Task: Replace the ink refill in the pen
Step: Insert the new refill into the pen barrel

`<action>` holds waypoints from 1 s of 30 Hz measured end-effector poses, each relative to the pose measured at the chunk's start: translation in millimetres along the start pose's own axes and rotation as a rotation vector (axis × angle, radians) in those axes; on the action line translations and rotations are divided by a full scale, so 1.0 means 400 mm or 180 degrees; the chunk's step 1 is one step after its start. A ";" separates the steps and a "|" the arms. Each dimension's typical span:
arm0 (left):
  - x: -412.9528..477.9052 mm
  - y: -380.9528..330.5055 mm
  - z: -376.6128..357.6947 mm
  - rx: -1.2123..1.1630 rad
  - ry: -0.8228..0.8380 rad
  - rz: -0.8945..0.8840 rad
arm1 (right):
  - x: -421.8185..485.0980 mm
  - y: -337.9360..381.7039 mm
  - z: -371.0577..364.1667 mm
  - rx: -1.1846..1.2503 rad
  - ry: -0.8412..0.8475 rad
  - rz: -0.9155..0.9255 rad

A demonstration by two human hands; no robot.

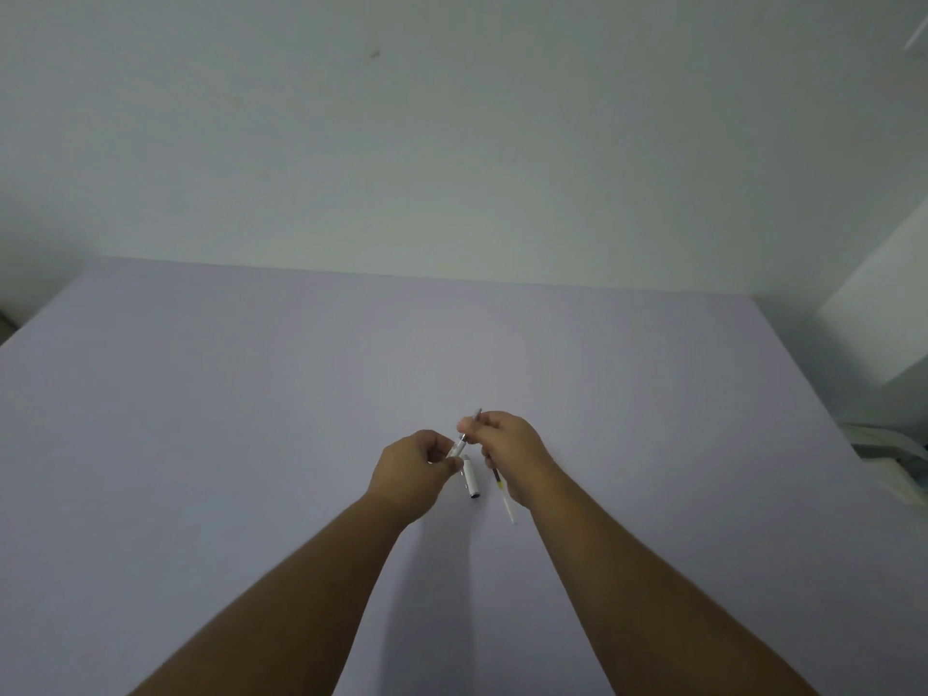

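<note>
So both bare forearms come in from the near edge of the table (201,419), which is covered in a plain lilac surface. Lying on the table between the hands is a white pen cap (471,478) with a dark end, and just right of it a thin refill (503,492), dark at the top and clear/white lower down, partly tucked under the right hand.

The left hand (414,467) has its fingers curled, pinching the white pen barrel (457,448) near its end. The right hand (509,444) is pinching a second thin refill (476,418), thumb and fingers pressed together on it, its dark tip poking up past the fingers. That refill lines up with the barrel's open end, looks partly inside but hard to tell.

Far edge meets a white wall (452,143), with a white box (884,313) at the far right corner.
</note>
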State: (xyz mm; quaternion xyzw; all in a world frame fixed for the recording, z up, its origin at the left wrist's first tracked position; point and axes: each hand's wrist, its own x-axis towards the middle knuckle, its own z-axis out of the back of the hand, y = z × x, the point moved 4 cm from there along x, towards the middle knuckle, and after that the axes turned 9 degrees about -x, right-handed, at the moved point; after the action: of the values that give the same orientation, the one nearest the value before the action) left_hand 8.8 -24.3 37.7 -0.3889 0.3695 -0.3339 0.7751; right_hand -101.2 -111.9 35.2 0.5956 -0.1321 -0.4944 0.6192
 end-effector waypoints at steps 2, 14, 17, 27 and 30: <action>-0.005 -0.002 -0.007 0.0013 0.0022 0.0003 | 0.000 -0.003 0.004 -0.0279 -0.0139 -0.0123; -0.014 -0.015 -0.008 0.0031 0.0007 0.0029 | -0.015 -0.003 0.008 -0.0185 -0.0175 -0.0138; -0.010 -0.022 0.002 -0.0012 -0.0041 0.0036 | -0.019 0.002 0.009 0.0285 -0.0027 0.0020; -0.007 -0.036 0.002 0.0043 -0.0028 0.0018 | -0.007 0.015 0.018 0.0421 -0.0045 0.0059; -0.010 -0.034 0.001 0.0057 0.0015 0.0011 | -0.006 0.009 0.016 0.0079 -0.0189 -0.0062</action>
State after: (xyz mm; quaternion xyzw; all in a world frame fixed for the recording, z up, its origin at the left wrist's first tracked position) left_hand 3.9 -27.4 50.7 -0.3805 0.3690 -0.3368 0.7782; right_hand -105.5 -114.4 41.1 0.5895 -0.1507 -0.5162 0.6028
